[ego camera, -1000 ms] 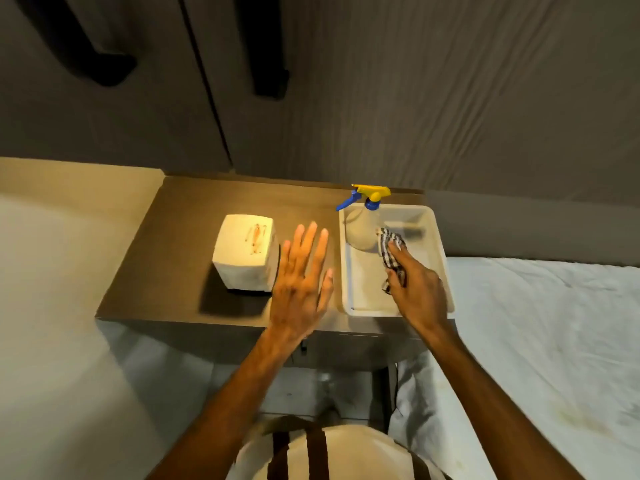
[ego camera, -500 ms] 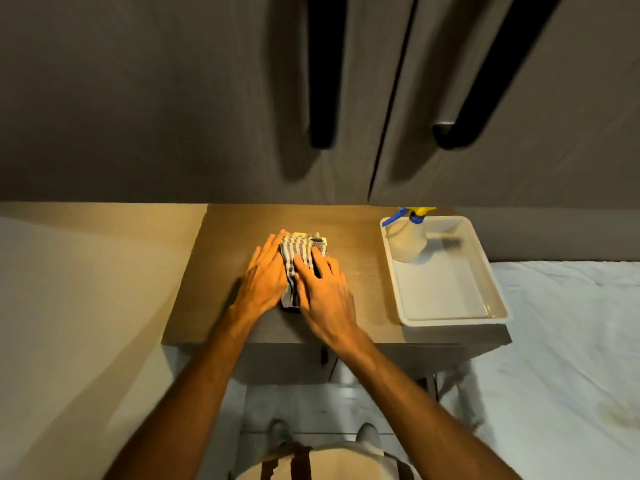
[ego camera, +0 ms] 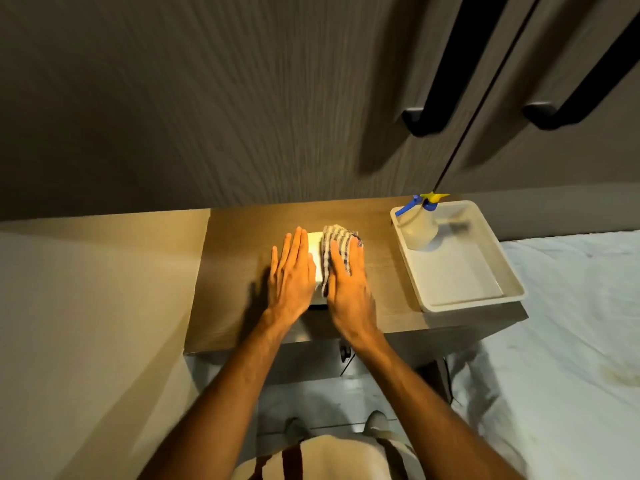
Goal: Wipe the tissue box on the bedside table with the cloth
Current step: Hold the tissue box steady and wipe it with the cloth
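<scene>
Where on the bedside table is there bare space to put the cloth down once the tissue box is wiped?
Bare wood lies between the right hand and the white tray, and left of the left hand to the bedside table edge. The middle is crowded: both hands, the cloth and the tissue box. The spray bottle fills the tray's far corner.

One head-worn camera looks steeply down, close above the bedside table (ego camera: 235,271) against wardrobe doors (ego camera: 242,98).
</scene>
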{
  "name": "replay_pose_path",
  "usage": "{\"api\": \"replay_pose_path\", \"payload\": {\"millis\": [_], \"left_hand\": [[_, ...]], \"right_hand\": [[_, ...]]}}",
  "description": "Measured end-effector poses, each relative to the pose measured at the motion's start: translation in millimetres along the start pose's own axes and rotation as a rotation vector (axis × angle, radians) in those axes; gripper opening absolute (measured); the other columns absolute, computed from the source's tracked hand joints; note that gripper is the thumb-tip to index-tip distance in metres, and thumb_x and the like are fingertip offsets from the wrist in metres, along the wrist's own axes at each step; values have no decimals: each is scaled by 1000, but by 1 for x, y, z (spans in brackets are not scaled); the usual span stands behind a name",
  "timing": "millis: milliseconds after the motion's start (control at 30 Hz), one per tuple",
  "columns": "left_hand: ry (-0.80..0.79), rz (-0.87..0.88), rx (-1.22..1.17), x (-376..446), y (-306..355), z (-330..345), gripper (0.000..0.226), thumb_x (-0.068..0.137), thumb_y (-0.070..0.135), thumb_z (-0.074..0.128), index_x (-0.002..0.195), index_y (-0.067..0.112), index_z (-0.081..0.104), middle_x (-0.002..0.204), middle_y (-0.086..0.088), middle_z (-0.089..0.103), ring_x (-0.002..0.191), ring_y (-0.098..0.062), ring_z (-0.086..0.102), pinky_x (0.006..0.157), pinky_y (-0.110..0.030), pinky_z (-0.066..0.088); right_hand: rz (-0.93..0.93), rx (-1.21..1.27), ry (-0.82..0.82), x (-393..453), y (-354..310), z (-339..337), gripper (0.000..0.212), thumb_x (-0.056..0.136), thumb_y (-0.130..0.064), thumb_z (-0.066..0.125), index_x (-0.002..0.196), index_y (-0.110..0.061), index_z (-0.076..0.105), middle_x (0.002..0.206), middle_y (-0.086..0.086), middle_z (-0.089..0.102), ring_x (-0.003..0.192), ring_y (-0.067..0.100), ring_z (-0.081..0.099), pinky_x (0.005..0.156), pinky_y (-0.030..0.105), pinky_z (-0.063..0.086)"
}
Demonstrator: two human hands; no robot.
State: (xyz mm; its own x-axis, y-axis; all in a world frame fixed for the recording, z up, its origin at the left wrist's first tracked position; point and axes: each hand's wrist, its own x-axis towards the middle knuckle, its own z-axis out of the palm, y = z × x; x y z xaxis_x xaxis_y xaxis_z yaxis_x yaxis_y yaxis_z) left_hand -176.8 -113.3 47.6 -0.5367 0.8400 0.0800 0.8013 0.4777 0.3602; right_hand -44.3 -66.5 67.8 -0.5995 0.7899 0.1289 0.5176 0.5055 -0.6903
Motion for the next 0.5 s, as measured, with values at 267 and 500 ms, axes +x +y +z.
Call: {"api": "replay_pose_path", "payload": {"millis": [267,500], "left_hand": [[49,0,11,-2,1,-1,58,108,25,31,163,11,16,172,-7,16,161,-24,10,132,-50,6],[41,-31,73,-2,6,0,65,107,29,37,164,11,10,173,-7,9,161,-24,6,130,-49,1]], "right_hand": [[-153,-197,-169,62,6,-13,56,110,-31,37,164,-27,22,175,7,8,162,26,1,125,49,34],[-41,-31,-19,2,5,-4,62,105,-42,27,165,-29,16,175,2,0,162,24,-3,126,47,31]]}}
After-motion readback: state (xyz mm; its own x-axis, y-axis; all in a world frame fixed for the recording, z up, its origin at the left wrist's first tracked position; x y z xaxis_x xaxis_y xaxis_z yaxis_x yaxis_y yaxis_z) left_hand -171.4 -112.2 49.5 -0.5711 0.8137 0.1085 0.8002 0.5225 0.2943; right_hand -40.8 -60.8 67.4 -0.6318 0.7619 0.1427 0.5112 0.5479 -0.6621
